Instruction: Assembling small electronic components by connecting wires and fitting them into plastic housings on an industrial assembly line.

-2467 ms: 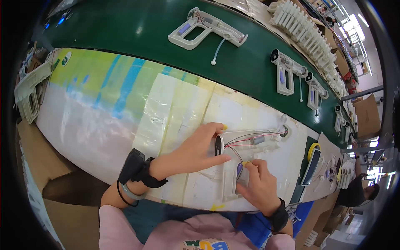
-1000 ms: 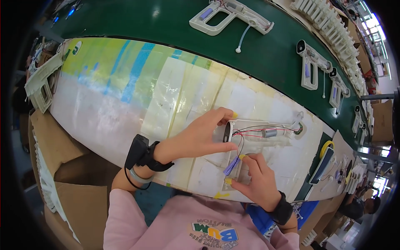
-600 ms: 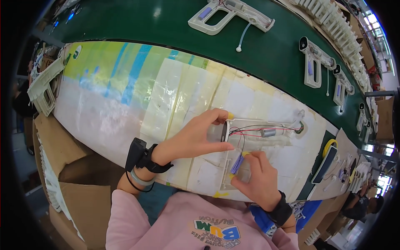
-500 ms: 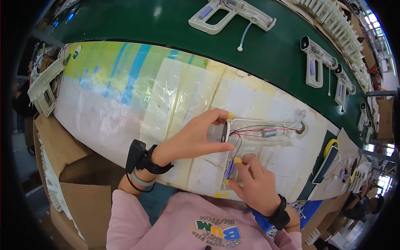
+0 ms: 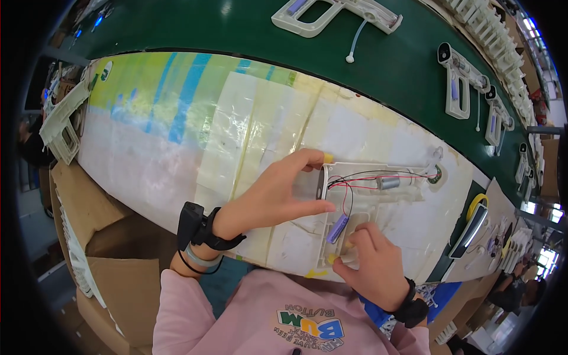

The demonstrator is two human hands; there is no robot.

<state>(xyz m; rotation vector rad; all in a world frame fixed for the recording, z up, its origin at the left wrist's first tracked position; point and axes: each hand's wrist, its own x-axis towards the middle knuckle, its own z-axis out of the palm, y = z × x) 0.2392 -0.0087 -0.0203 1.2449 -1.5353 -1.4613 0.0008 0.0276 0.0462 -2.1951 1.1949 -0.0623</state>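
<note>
A white plastic gun-shaped shell half (image 5: 408,194) lies inside-up on the table before me, with a silver motor (image 5: 389,183), red and black wires (image 5: 355,178) and a round green board (image 5: 435,174) at its right end. My left hand (image 5: 278,192) holds its left end, index finger at the far corner, thumb stretched over the near side. In the handle part a purple battery (image 5: 338,229) sits tilted, a wire running up from it. My right hand (image 5: 376,263) grips the lower handle, thumb at its bottom end and fingers curled; what lies under them is hidden. Yellow covers show on some fingertips.
Beyond the taped table a green belt (image 5: 236,29) carries similar gun-shaped halves (image 5: 313,18). An open cardboard box (image 5: 124,296) stands at left, below a white shell part (image 5: 62,121). A phone-like device (image 5: 469,231) and yellow tape roll (image 5: 477,206) are at right.
The battery has swung up and right from along the handle's left side to a slant. My right fingers have come away from it and moved lower. The left hand keeps its place.
</note>
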